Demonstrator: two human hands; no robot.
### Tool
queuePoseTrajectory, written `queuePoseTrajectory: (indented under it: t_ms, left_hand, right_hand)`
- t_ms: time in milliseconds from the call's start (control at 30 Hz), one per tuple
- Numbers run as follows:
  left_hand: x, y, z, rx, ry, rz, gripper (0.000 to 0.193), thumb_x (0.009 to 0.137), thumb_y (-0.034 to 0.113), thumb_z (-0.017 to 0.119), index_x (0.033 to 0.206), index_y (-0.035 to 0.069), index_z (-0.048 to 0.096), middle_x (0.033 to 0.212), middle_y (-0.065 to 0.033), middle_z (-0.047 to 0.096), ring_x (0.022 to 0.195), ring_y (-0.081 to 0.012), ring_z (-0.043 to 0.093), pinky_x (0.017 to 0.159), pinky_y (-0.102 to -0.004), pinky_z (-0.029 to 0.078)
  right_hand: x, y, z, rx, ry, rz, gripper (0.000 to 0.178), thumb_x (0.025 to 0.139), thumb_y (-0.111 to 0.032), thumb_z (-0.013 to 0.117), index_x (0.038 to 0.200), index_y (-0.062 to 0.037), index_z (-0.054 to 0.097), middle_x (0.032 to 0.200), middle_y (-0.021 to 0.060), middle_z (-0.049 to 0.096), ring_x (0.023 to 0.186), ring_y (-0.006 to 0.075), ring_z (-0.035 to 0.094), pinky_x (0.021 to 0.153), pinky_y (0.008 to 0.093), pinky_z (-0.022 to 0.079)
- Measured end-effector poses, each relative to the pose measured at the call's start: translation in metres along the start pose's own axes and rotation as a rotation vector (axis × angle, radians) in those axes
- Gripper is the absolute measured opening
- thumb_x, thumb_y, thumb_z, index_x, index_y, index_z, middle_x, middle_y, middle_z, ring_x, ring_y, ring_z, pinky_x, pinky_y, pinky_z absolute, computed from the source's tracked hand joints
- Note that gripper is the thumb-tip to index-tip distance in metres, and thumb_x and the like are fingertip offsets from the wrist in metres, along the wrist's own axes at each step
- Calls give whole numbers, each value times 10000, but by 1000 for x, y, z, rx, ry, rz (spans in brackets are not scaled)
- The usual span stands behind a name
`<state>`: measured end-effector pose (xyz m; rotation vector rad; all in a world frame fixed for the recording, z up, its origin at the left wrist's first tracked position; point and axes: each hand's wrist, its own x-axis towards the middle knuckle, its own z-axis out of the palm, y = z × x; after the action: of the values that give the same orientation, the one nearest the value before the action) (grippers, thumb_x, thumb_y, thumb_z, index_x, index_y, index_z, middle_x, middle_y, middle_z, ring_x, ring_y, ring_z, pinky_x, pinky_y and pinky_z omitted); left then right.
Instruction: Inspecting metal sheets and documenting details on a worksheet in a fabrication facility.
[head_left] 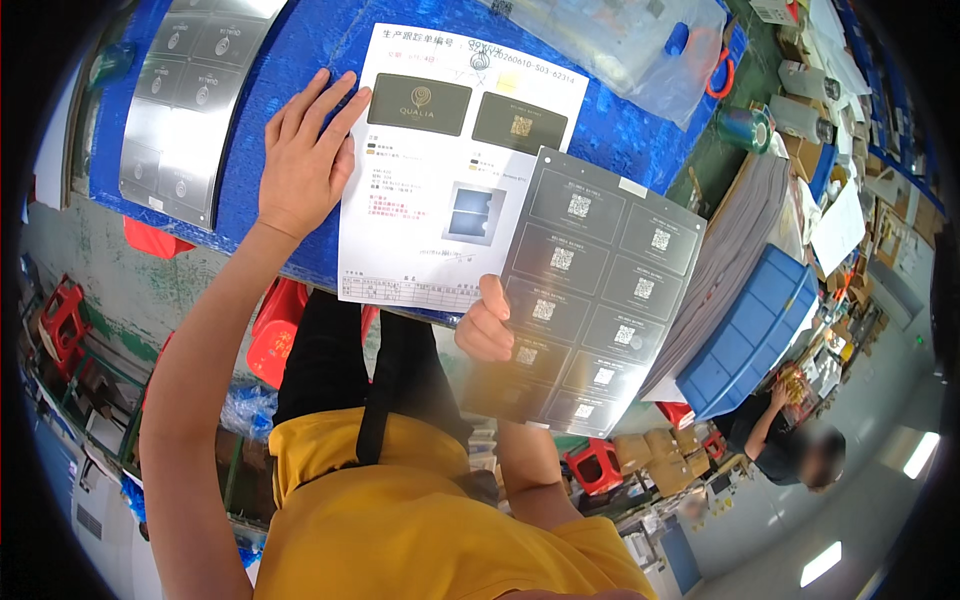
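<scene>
My left hand (308,150) lies with fingers stretched out at the left edge of a printed paper sheet (415,215), on the blue tabletop (246,165). The paper shows two dark card pictures and a small blue photo. In my right hand (487,325), gripped by its left edge, is a dark shiny metal sheet (585,340) bearing rows of card designs with square codes. Tilted, it overlaps the paper's lower right corner; part of my right hand is hidden behind it. A second sheet of silvery cards (185,100) lies at the table's far left.
A clear plastic bag (625,60) lies on the far right of the table, near a red ring-shaped handle (721,76). Beyond stand a green roll (745,130) and a blue crate (750,330). Red stools (275,335) are below; another person (785,440) works at the right.
</scene>
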<state>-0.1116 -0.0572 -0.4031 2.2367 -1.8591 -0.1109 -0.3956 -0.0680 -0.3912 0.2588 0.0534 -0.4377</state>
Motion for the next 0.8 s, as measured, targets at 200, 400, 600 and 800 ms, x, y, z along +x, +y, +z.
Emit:
queuePoseTrajectory:
  t_ms: [200, 400, 600, 800]
  left_hand:
    - [-1, -1, 1, -13, 14, 2, 488, 848, 112, 525, 1319, 209, 445, 1375, 0, 409, 1300, -214, 337, 1032, -396, 273]
    - [-1, -1, 3, -32, 34, 5, 469, 845, 114, 532, 1301, 208, 471, 1364, 4, 427, 1294, -211, 348, 1025, -392, 278]
    - [0, -2, 3, -16, 55, 23, 470, 845, 119, 532, 1301, 216, 473, 1366, 13, 427, 1293, -205, 351, 1020, -386, 282]
    - [-4, -5, 10, 3, 67, 37, 475, 864, 117, 499, 1326, 212, 449, 1388, 8, 407, 1304, -197, 342, 1019, -369, 274]
  right_hand:
    - [5, -4, 2, 4, -3, 7, 506, 814, -559, 540, 852, -64, 442, 653, 29, 513, 558, 110, 496, 502, 197, 321]
    - [1, -4, 6, -111, 119, -65, 461, 828, -542, 530, 841, -94, 421, 608, -10, 480, 487, 72, 413, 461, 199, 275]
    - [-1, -8, -4, -84, 57, -45, 438, 808, -497, 589, 873, -97, 421, 656, 2, 501, 522, 87, 444, 492, 211, 314]
    - [2, -3, 2, -72, 67, -91, 379, 843, -423, 555, 852, -64, 433, 649, 28, 482, 539, 107, 450, 527, 213, 345]
